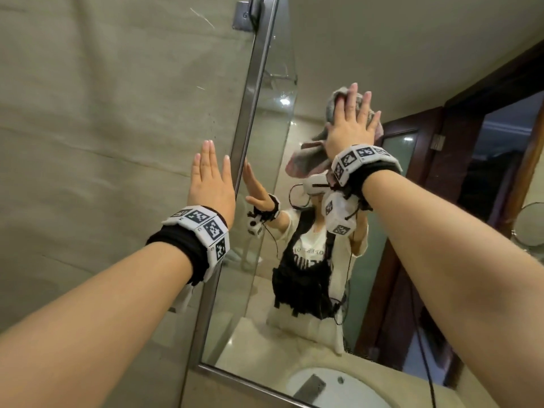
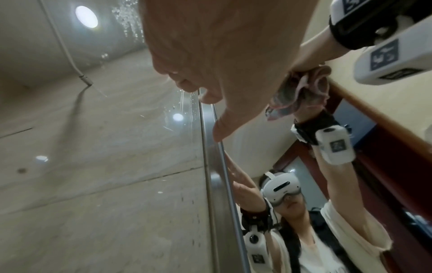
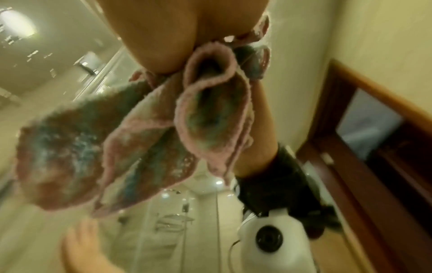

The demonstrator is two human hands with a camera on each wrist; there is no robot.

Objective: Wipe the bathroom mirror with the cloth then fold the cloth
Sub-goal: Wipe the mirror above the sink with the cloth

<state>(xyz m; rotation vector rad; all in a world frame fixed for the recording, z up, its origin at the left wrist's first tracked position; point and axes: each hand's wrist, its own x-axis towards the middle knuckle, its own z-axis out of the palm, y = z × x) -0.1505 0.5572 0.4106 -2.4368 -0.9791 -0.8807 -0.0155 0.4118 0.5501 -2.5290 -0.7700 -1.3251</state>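
The bathroom mirror (image 1: 273, 287) has a metal frame and reflects the person. My right hand (image 1: 351, 119) lies flat with straight, spread fingers and presses a pink and grey cloth (image 1: 306, 160) against the upper glass. Loose folds of the cloth (image 3: 117, 140) hang below the palm (image 3: 163, 37). My left hand (image 1: 210, 178) rests flat on the beige wall just left of the mirror's metal edge (image 1: 250, 95), fingers straight. In the left wrist view, the left hand (image 2: 210, 55) fills the top and the cloth (image 2: 294, 92) shows in the mirror.
A white basin (image 1: 329, 390) sits below the mirror's bottom edge. A round shaving mirror (image 1: 530, 228) stands at the right. A dark wooden door frame (image 1: 482, 119) appears in the reflection. The tiled wall (image 1: 103, 128) fills the left side.
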